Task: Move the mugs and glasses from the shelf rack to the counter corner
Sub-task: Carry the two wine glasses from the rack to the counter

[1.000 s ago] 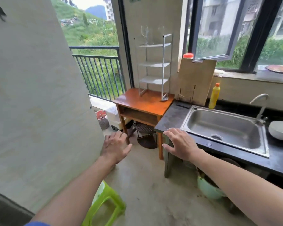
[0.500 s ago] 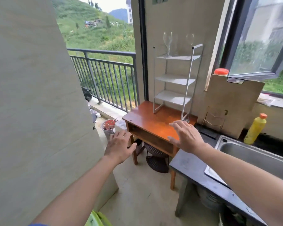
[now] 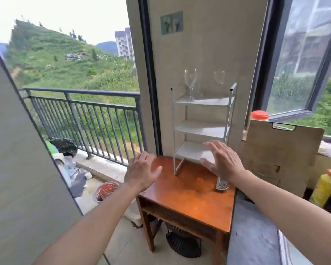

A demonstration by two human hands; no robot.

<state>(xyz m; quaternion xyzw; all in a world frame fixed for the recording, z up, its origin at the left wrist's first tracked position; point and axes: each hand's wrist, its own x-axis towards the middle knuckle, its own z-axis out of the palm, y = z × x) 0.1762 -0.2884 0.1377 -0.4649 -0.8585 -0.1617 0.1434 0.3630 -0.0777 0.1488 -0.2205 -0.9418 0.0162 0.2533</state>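
Fingers [image 3: 211, 146] of the right hand [image 3: 223, 163] are spread wide and extended, palm facing forward and down, holding nothing; the hand is raised in front of the lowest tier of the shelf rack [image 3: 202, 129]. Fingers [image 3: 141, 157] of the left hand [image 3: 140, 174] are likewise loosely splayed and empty, the hand hovering over the left edge of the wooden table [image 3: 183, 196].

The white shelf rack has 3 tiers and stands on the back part of the wooden table, against the beige wall. On the top tier stand 2 stemmed glasses: the left wine glass [image 3: 190, 84] is upright near the left front post, and the right wine glass [image 3: 219, 77] stands further back, its stem partly blurred. The middle and lowest tiers appear bare where visible; part of the lowest is hidden behind the right hand.

A small perforated metal grater [image 3: 222, 183] stands on the table just beside the right wrist. To the right of the table runs the dark counter [image 3: 252, 236], touching the table's right edge. A wooden cutting board [image 3: 281, 152] leans upright against the wall below the window, an orange-lidded jar [image 3: 259, 115] behind its upper left corner, and a yellow bottle [image 3: 325, 188] with an orange cap stands to its right. A dark basket [image 3: 183, 243] sits on the floor beneath the table. At left, a balcony railing [image 3: 84, 115] borders a green hillside.
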